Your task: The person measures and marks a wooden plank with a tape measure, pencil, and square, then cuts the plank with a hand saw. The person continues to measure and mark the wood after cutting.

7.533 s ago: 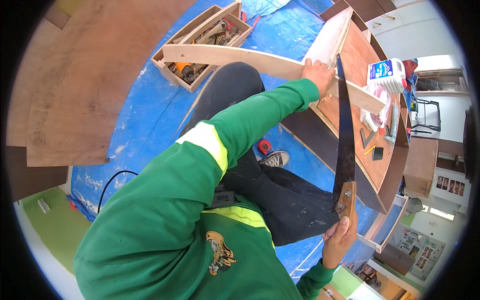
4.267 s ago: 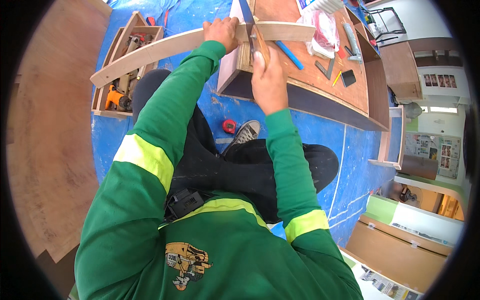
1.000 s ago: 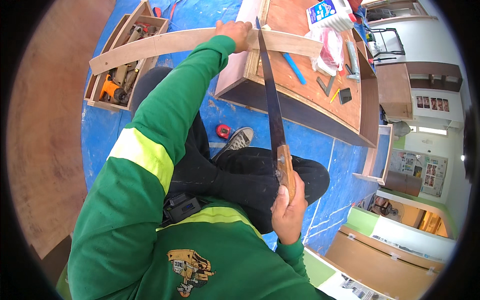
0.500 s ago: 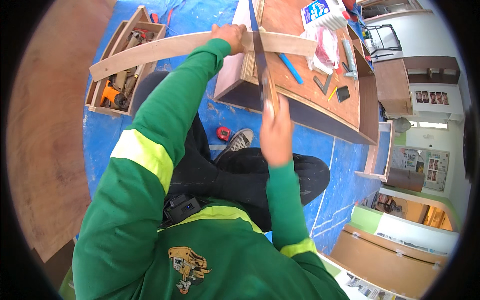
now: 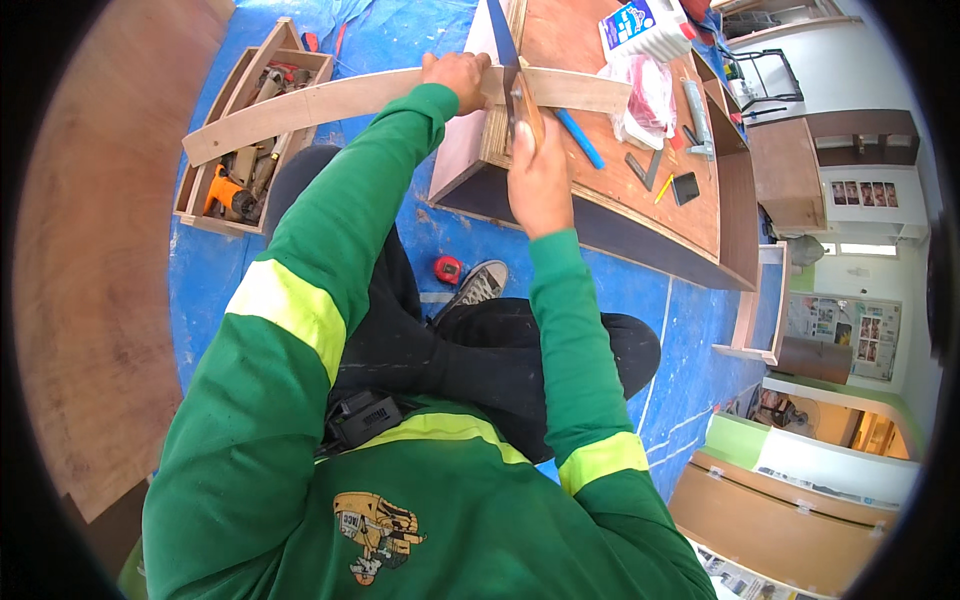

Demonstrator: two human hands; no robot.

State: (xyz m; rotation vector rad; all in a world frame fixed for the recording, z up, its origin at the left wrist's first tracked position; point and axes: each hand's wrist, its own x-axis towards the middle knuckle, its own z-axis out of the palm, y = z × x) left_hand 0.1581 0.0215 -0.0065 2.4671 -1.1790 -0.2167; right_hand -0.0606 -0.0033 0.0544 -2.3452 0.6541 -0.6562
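My right hand point(image 5: 541, 185) is wrapped round the wooden handle of a handsaw point(image 5: 504, 40), whose blade lies across a long thin wooden board point(image 5: 340, 101). My left hand point(image 5: 457, 78) grips that board just left of the blade, its fingers curled over the edge. The board rests on a wooden cabinet point(image 5: 560, 45); its left end sticks out over an open toolbox point(image 5: 228, 120). Where the blade meets the board, the saw handle and my right hand partly hide the spot.
On the cabinet lie a blue marker-like stick point(image 5: 580, 138), a small square point(image 5: 645, 168), a yellow pencil point(image 5: 664, 187), a sealant tube point(image 5: 697, 115) and a white jug point(image 5: 645, 30). An orange drill point(image 5: 229, 193) sits in the toolbox. A red tape measure point(image 5: 447, 269) lies by my shoe.
My right hand has pushed the saw forward and away from me, so its handle is now close to the board. My left hand and the board have stayed nearly still.
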